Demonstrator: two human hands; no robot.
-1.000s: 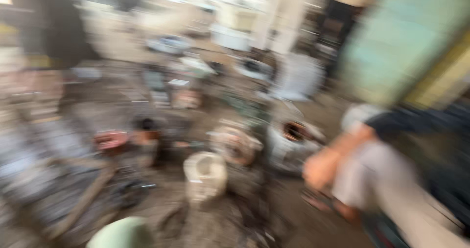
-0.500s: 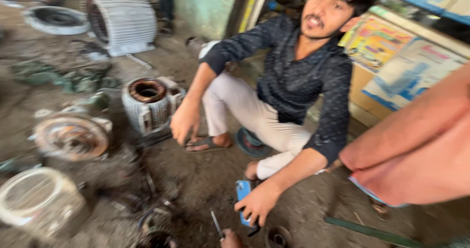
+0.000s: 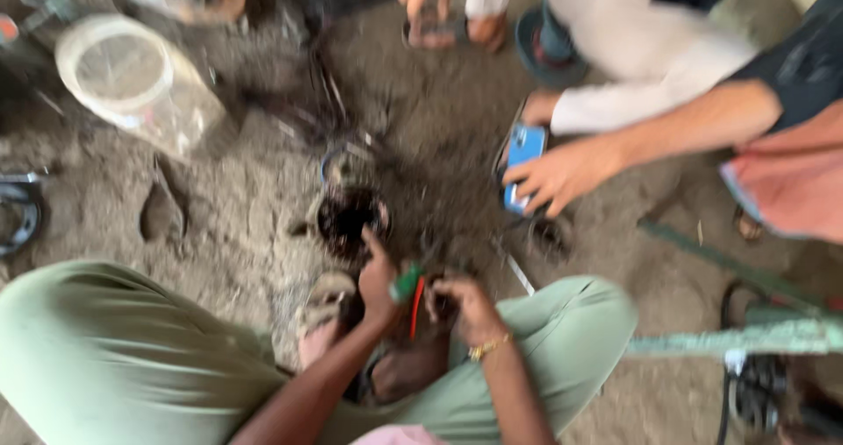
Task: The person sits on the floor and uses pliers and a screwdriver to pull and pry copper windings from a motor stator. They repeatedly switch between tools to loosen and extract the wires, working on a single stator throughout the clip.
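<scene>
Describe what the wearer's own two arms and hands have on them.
Both forearms are bare, with no sleeves showing. The right hand has a thin gold-coloured chain bracelet at the wrist. The left hand wears nothing. No gloves on either hand.

Head camera looks steeply down, close above the hands and dirt floor [image 3: 219,208].

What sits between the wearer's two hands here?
In the head view, a green-handled tool with a red part shows between the left hand and right hand; blur hides finer detail.
</scene>
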